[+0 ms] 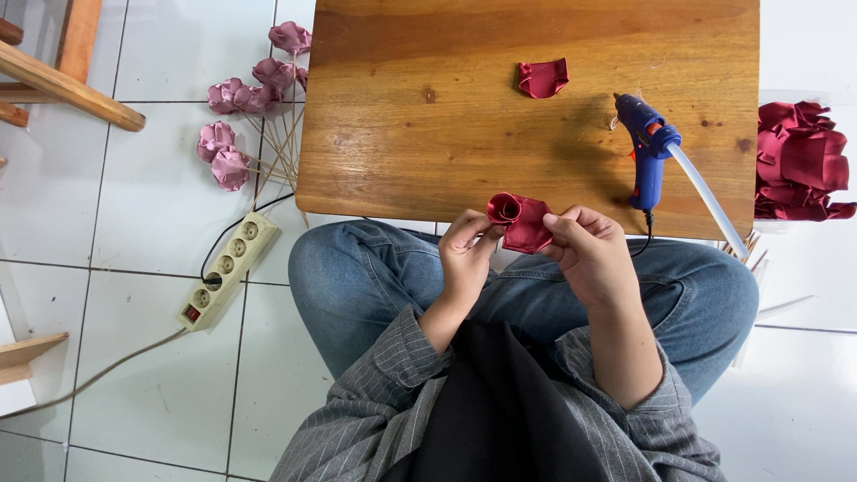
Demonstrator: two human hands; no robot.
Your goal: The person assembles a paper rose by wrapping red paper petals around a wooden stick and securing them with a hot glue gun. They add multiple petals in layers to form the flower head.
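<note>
Grey striped sleeves (pixel 375 402) and blue jeans (pixel 357 286) of the seated person are closest to view, and just beyond them both hands meet at the near edge of a low wooden table (pixel 428 134). Left hand (pixel 466 254) and right hand (pixel 587 250) have their fingers closed on a dark red satin piece (pixel 520 221); one end of it is rolled into a small bud, the rest is a flat flap. On the table, to the right, a blue glue gun (pixel 646 147) stands with a clear glue stick pointing out behind it. Farther on the table lies one folded red petal (pixel 543 78), apart from the hands. Off the right edge is a heap of red fabric pieces (pixel 802 161). On the white tiled floor (pixel 161 196) at the left lie pink fabric roses on thin sticks (pixel 241 116) and a cream power strip (pixel 228 272).
</note>
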